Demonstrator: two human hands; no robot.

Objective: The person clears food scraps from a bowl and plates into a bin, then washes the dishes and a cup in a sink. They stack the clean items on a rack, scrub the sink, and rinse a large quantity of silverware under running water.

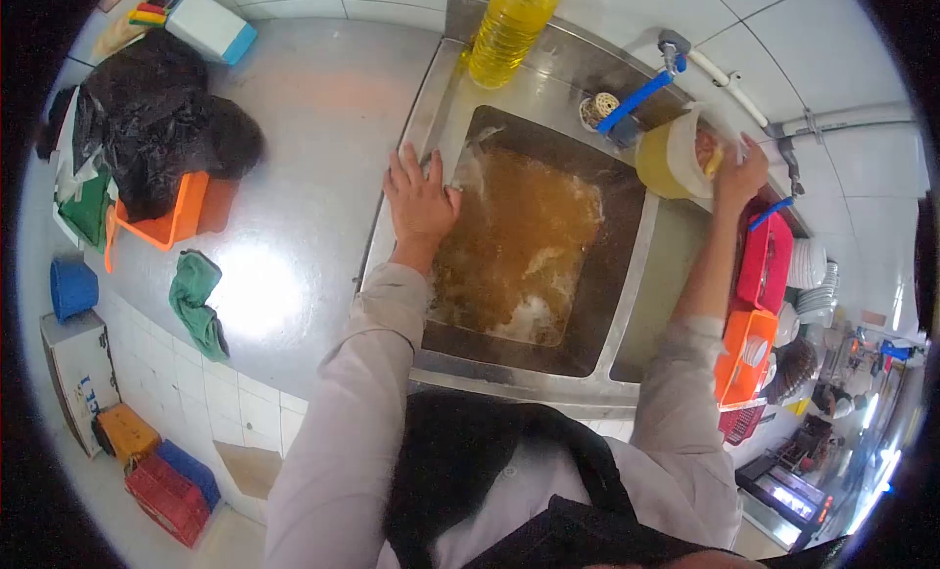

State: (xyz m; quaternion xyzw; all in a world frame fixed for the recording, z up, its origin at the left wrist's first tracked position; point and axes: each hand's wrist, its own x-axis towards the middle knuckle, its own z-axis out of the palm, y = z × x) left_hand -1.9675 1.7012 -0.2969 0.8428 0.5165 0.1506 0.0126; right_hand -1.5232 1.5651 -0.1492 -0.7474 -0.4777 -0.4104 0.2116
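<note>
— Far left: a black bag (162, 109) slumped over an orange crate (186, 212), a green cloth (192, 290) by the counter's edge. Hands there?

— No, move right! Left hand (423, 199), palm down on the left edge of the sink (627, 285), fingers spread, thumb out toward the basin. It pinches nothing; I'd call it a brace, with the forearm reaching up from below.

— Next, brown water (534, 236) with pale foam, and a bottle (511, 35) standing behind it. Then?

— The tub (668, 160)! Back right corner of the sink, just beside the blue hose (641, 94), something pinkish inside.

— And the step in hand?

— Handling that tub, I'd judge. Right hand (739, 175) is at its far rim, arm stretched long past the second basin, wrist up by the wall. Fingers look curled on the rim, pinching it, though some tips are hidden.

— Is it level?

— Can't tell. Any shift calls for a firm rim grip and a steady wrist; reaching so far, a slip could spill the contents.

— Red crate (769, 260) beyond, just beside that forearm.
</note>
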